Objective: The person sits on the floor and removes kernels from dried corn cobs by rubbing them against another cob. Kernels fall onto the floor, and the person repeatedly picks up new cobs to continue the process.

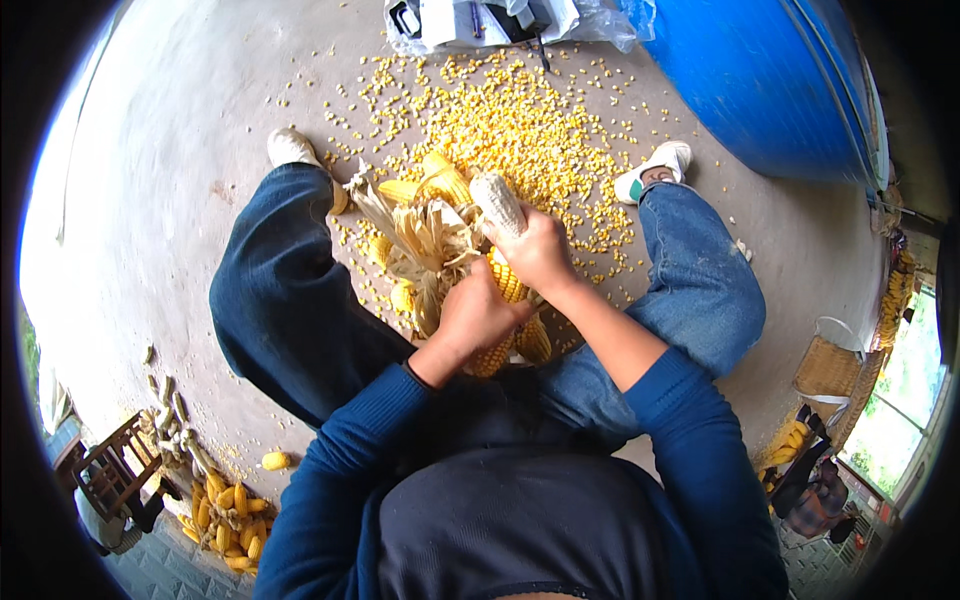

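My left hand [482, 306] is wrapped around a yellow ear of corn [505, 276], its kernels showing above the thumb. A pale, bare corncob [497, 201] is gripped in my right hand [541, 251]; its lower end is hidden by the fingers, close to the ear. Both hands are close together between my knees. Dry husks [431, 240] spread out beside the left hand. Just beyond them lie other yellow ears [446, 178], and another ear [533, 341] shows under my hands.
Loose corn kernels [517, 120] cover the concrete floor ahead. A large blue drum [765, 82] stands at right, near plastic-wrapped items [480, 26]. Behind left are a corn pile [229, 521], bare cobs [171, 420] and a wooden chair [120, 465]. A woven basket [829, 371] and a person [821, 499] are at right.
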Action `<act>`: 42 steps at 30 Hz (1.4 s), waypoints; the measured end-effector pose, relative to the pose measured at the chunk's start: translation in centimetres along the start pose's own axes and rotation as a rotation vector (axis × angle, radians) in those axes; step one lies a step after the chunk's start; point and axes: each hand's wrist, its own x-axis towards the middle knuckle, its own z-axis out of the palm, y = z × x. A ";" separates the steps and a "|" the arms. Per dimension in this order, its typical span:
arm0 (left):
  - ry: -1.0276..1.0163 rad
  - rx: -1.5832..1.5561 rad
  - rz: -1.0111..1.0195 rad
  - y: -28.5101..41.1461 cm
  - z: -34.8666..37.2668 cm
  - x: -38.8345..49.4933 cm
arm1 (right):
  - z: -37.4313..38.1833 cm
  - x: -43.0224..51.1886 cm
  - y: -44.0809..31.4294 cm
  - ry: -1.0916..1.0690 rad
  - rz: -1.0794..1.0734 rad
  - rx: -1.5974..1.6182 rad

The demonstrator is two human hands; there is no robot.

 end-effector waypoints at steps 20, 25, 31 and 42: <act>0.102 -0.435 0.096 -3.4 2.7 1.9 | -1.3 1.1 -0.6 -0.153 0.314 0.302; 0.027 -0.507 0.321 -1.8 1.5 2.3 | -3.1 0.0 -3.2 -0.020 -0.539 -0.164; 0.057 -0.096 0.008 -1.5 0.4 1.0 | 0.5 -0.4 -0.6 0.003 -0.067 0.055; 0.267 -0.224 0.147 -0.6 0.2 0.9 | -4.4 1.3 -4.6 -0.145 0.432 0.870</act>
